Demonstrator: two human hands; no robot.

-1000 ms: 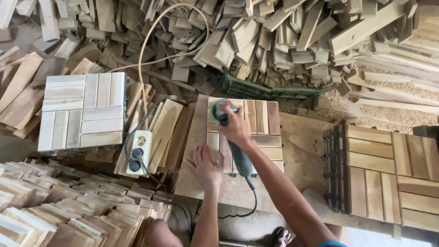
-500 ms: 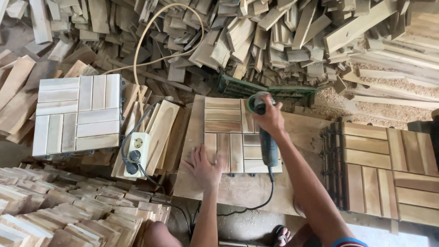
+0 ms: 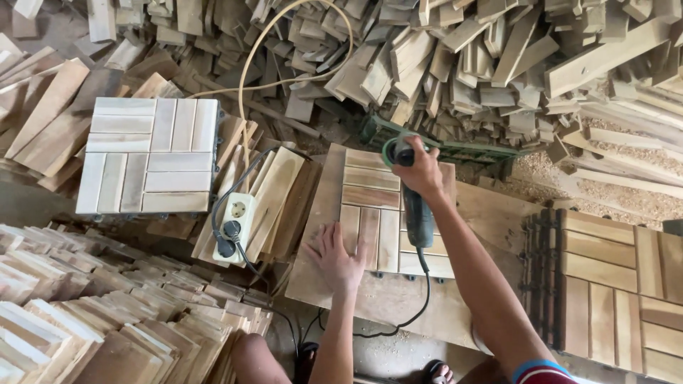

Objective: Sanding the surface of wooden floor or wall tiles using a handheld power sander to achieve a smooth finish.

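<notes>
A person's right hand (image 3: 420, 171) is wrapped fully around the neck of a green power sander (image 3: 413, 192), its grip tight on the tool, at the far edge of a slatted wooden tile (image 3: 370, 213). The tile lies on a plywood desk (image 3: 491, 213). The left hand (image 3: 338, 256) presses flat, fingers spread and holding nothing, on the tile's near corner. A white power strip (image 3: 235, 227) rests on loose boards to the left, apparently feeding the sander's black cord (image 3: 420, 299). Finished tiles (image 3: 149, 156) sit well apart.
</notes>
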